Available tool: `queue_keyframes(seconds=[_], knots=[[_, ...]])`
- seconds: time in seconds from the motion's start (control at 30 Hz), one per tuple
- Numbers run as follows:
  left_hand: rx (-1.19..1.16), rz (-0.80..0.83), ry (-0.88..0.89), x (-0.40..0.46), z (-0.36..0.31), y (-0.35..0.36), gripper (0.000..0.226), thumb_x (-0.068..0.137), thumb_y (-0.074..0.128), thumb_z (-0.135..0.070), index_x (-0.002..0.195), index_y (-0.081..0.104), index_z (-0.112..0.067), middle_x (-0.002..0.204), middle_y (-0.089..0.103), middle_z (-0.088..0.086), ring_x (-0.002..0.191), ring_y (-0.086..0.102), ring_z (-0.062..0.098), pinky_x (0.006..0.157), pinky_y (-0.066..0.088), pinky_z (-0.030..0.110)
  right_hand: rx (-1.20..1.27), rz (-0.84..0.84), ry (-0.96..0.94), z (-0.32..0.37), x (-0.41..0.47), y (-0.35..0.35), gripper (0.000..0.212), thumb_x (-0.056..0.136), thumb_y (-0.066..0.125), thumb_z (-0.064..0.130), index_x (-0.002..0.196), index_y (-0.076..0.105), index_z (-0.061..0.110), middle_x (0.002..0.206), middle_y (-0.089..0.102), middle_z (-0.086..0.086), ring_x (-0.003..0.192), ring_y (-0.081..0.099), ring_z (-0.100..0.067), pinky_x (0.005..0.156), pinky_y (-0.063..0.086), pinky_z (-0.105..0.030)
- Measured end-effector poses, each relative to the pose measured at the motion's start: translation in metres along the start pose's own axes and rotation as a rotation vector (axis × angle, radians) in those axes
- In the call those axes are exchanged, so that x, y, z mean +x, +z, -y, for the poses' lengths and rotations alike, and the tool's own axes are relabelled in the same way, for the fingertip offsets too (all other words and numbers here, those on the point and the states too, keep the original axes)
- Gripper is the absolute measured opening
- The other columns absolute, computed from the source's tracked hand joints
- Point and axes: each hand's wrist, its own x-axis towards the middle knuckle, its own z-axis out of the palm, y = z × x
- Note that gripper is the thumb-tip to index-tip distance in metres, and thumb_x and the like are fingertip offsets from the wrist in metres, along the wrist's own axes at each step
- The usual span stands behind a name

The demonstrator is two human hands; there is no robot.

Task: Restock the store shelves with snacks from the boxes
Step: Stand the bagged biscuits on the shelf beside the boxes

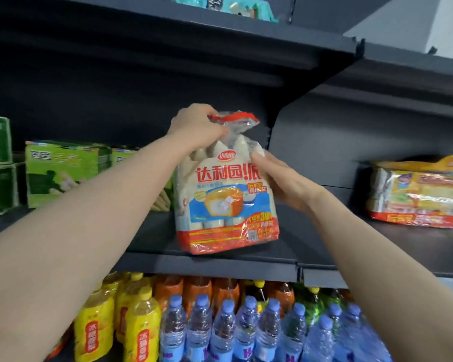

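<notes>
1. Snack bag (226,194): upright, red-and-white printed, standing at the front edge of the dark middle shelf (207,265).
2. Left hand (198,128): fingers curled around the bag's gathered, red-banded top.
3. Right hand (280,178): fingers laid fairly straight against the bag's right side (thumb position cannot be told).
4. Hands apart, one on either side of the bag.
5. Green boxes (63,173) stand on the same shelf to the left; a similar yellow-and-red snack pack (416,194) lies well to the right.
6. Lower shelf: yellow drink bottles (141,327) and water bottles (222,333).
</notes>
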Motion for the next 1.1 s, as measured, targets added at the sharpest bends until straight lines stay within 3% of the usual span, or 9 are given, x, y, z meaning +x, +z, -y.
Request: queue_keyframes(seconds=[0.1, 0.2, 0.27, 0.43, 0.63, 0.73, 0.9, 0.97, 1.1], knots=[[-0.075, -0.002, 0.111, 0.003, -0.011, 0.023, 0.059, 0.086, 0.065, -0.050, 0.141, 0.047, -0.040, 0.130, 0.061, -0.006, 0.113, 0.059, 0.017, 0.092, 0.048, 0.032, 0.078, -0.130, -0.017, -0.006, -0.005, -0.026, 0.067, 0.078, 0.079, 0.038, 0.134, 0.045, 0.026, 0.117, 0.072, -0.012, 0.104, 0.071, -0.032, 0.088, 0.057, -0.048], [-0.249, 0.092, 0.178, -0.002, 0.002, 0.038, 0.078, 0.087, 0.062, -0.056, 0.149, 0.015, -0.056, 0.126, 0.064, -0.006, 0.111, 0.062, 0.013, 0.103, 0.046, 0.035, 0.185, -0.345, -0.064, -0.019, -0.007, -0.058, 0.047, 0.083, 0.076, 0.021, 0.124, 0.052, 0.018, 0.114, 0.071, -0.018, 0.090, 0.073, -0.029, 0.077, 0.061, -0.044], [-0.094, 0.175, 0.249, -0.006, 0.026, 0.049, 0.093, 0.083, 0.067, -0.058, 0.148, 0.001, -0.059, 0.137, 0.057, -0.003, 0.127, 0.053, 0.019, 0.110, 0.039, 0.038, 0.240, -0.506, -0.068, -0.030, -0.010, -0.088, 0.039, 0.088, 0.073, 0.017, 0.121, 0.053, 0.015, 0.114, 0.069, -0.022, 0.085, 0.072, -0.028, 0.073, 0.062, -0.044], [0.603, 0.408, 0.349, -0.013, 0.094, 0.086, 0.116, 0.065, 0.065, -0.081, 0.155, 0.004, -0.043, 0.166, 0.002, -0.007, 0.152, 0.003, 0.020, 0.123, 0.009, 0.046, 0.282, -0.746, 0.005, -0.056, -0.009, -0.144, 0.044, 0.093, 0.069, 0.017, 0.131, 0.045, 0.013, 0.099, 0.070, -0.014, 0.069, 0.073, -0.022, 0.056, 0.062, -0.040], [0.677, 0.288, 0.386, -0.013, 0.113, 0.097, 0.122, 0.062, 0.055, -0.090, 0.154, -0.009, -0.043, 0.165, -0.006, -0.007, 0.152, -0.001, 0.018, 0.123, 0.001, 0.046, 0.239, -0.705, 0.058, -0.087, 0.039, -0.145, 0.056, 0.089, 0.075, 0.024, 0.135, 0.044, 0.021, 0.112, 0.070, -0.017, 0.086, 0.074, -0.031, 0.075, 0.061, -0.053], [0.698, 0.284, 0.365, -0.013, 0.116, 0.099, 0.122, 0.062, 0.051, -0.093, 0.152, -0.016, -0.045, 0.165, -0.012, -0.003, 0.152, -0.009, 0.018, 0.123, -0.003, 0.046, 0.135, -0.642, 0.022, -0.090, 0.065, -0.137, 0.040, 0.092, 0.072, 0.030, 0.125, 0.049, 0.028, 0.106, 0.072, -0.010, 0.079, 0.075, -0.026, 0.071, 0.063, -0.046], [0.683, 0.234, 0.362, -0.012, 0.125, 0.109, 0.121, 0.065, 0.049, -0.092, 0.152, -0.018, -0.043, 0.164, -0.020, 0.000, 0.149, -0.022, 0.020, 0.122, -0.006, 0.050, -0.245, -0.698, -0.026, -0.098, 0.097, -0.131, 0.039, 0.092, 0.060, 0.058, 0.123, 0.044, 0.041, 0.106, 0.071, 0.002, 0.080, 0.074, -0.022, 0.072, 0.062, -0.041], [0.664, 0.213, 0.368, -0.011, 0.128, 0.113, 0.120, 0.066, 0.050, -0.091, 0.152, -0.018, -0.042, 0.163, -0.021, -0.001, 0.149, -0.025, 0.019, 0.122, -0.007, 0.050, -0.439, -0.758, -0.044, -0.107, 0.105, -0.127, 0.040, 0.095, 0.048, 0.064, 0.124, 0.036, 0.039, 0.112, 0.067, -0.006, 0.087, 0.070, -0.029, 0.076, 0.059, -0.046], [0.651, 0.210, 0.376, -0.010, 0.130, 0.114, 0.120, 0.066, 0.051, -0.090, 0.153, -0.016, -0.042, 0.163, -0.021, -0.002, 0.148, -0.025, 0.018, 0.122, -0.007, 0.049, -0.650, -0.756, -0.040, -0.130, 0.116, -0.131, 0.035, 0.103, 0.035, 0.053, 0.121, 0.028, 0.025, 0.121, 0.058, -0.019, 0.100, 0.060, -0.040, 0.077, 0.046, -0.043]])
